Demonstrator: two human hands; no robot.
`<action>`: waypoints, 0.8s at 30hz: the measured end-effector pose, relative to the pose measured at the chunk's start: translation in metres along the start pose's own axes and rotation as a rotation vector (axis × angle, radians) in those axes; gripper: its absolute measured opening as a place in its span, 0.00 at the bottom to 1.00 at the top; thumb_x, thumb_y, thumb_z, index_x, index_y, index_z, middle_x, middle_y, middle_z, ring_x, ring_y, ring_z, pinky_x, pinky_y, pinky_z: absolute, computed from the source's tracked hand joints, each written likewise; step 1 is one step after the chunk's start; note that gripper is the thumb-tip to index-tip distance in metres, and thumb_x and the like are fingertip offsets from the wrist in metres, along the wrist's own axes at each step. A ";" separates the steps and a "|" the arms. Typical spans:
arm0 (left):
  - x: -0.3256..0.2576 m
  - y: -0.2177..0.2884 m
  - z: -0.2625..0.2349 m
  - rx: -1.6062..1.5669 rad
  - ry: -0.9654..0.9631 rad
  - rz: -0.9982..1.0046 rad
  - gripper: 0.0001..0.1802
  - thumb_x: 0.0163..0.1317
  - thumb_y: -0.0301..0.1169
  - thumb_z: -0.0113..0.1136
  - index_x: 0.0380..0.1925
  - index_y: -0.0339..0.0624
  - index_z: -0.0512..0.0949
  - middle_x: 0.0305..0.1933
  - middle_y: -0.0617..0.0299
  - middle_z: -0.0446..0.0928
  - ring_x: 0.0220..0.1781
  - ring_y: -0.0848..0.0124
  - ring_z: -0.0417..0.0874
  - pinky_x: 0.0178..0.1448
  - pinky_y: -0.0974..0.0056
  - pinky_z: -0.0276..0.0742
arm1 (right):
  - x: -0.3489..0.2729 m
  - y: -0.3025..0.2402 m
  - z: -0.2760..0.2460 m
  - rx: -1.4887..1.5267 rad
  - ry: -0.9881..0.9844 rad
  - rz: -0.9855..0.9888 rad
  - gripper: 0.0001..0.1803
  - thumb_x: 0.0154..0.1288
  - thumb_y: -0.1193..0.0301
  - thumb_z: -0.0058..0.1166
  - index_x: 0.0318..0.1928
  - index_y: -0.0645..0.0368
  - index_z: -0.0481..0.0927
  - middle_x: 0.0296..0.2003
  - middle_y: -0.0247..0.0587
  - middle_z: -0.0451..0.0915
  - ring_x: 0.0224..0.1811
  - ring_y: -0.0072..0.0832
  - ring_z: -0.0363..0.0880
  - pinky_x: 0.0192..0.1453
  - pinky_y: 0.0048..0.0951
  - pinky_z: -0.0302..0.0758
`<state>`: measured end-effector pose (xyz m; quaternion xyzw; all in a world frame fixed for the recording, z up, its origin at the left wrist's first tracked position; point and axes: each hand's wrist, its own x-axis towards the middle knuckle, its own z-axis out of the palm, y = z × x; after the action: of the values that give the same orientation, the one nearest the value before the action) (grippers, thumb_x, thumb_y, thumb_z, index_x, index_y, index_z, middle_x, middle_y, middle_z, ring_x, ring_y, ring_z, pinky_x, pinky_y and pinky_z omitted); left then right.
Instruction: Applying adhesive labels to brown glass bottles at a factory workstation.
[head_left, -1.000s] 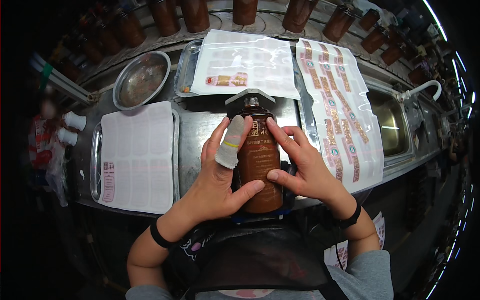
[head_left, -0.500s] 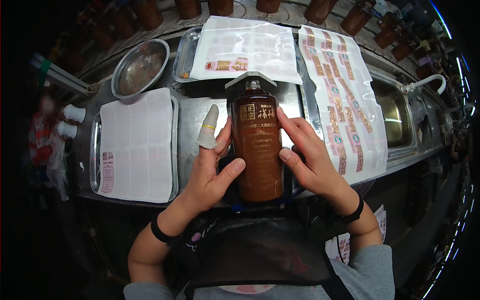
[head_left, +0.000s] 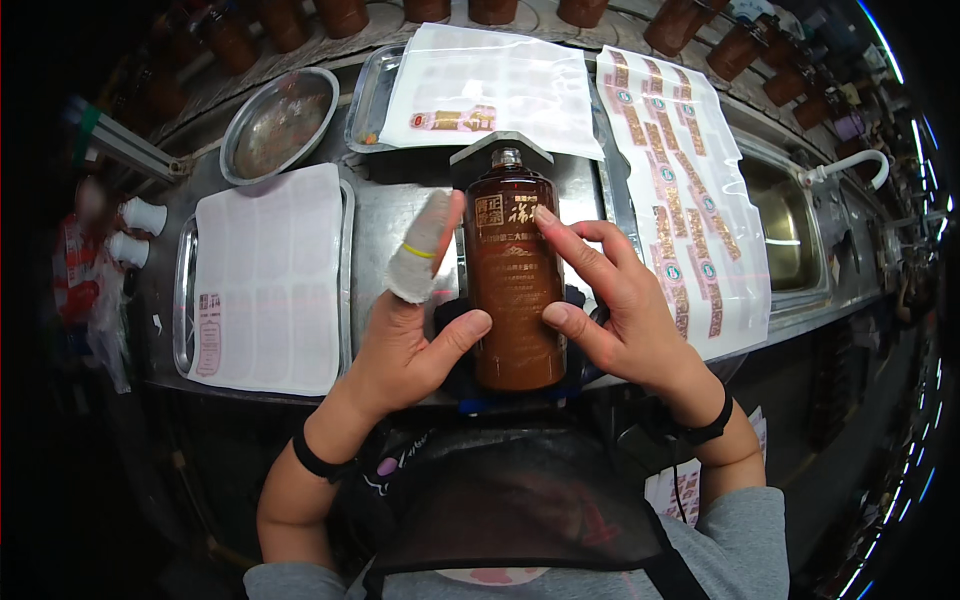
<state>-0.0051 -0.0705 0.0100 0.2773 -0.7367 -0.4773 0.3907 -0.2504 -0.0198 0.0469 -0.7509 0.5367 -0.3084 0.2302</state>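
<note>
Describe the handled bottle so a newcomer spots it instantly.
Find the metal bench across the view. At its near edge, between the left hand and right hand, is a brown bottle. Unlike the brown containers up top, it has a hand at either side and shows gold print.

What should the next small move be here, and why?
Perhaps bring the left hand's grey-covered finger onto the brown bottle: it points up beside the bottle's left edge, seemingly off it, while the right hand's index finger and thumb appear to rest on the front.
</note>
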 end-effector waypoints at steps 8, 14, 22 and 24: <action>-0.001 -0.010 0.000 0.041 -0.068 0.080 0.41 0.64 0.31 0.64 0.75 0.42 0.58 0.78 0.51 0.59 0.79 0.54 0.58 0.80 0.54 0.52 | 0.003 -0.011 0.000 -0.056 -0.098 0.090 0.39 0.61 0.51 0.66 0.72 0.40 0.70 0.56 0.53 0.71 0.47 0.46 0.81 0.46 0.41 0.81; -0.002 -0.013 0.003 0.031 -0.078 0.088 0.42 0.63 0.31 0.65 0.75 0.41 0.58 0.77 0.54 0.62 0.79 0.53 0.58 0.81 0.53 0.50 | 0.002 -0.010 0.002 -0.050 -0.051 0.019 0.39 0.61 0.52 0.66 0.72 0.44 0.70 0.58 0.54 0.71 0.59 0.47 0.76 0.59 0.41 0.77; -0.002 -0.014 0.001 0.083 -0.077 0.091 0.42 0.64 0.30 0.64 0.76 0.43 0.57 0.77 0.54 0.61 0.77 0.53 0.62 0.81 0.55 0.52 | 0.005 -0.013 0.002 -0.003 -0.073 0.057 0.38 0.62 0.55 0.64 0.72 0.45 0.70 0.57 0.55 0.71 0.60 0.48 0.74 0.61 0.42 0.75; -0.001 -0.012 0.000 0.072 -0.076 0.088 0.42 0.64 0.30 0.64 0.76 0.43 0.57 0.78 0.54 0.61 0.77 0.53 0.62 0.80 0.55 0.53 | 0.006 -0.011 0.004 -0.014 -0.060 0.027 0.37 0.63 0.55 0.64 0.72 0.45 0.70 0.57 0.55 0.71 0.60 0.48 0.75 0.60 0.42 0.76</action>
<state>-0.0039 -0.0744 -0.0015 0.2402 -0.7790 -0.4431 0.3730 -0.2392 -0.0216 0.0532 -0.7540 0.5420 -0.2788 0.2448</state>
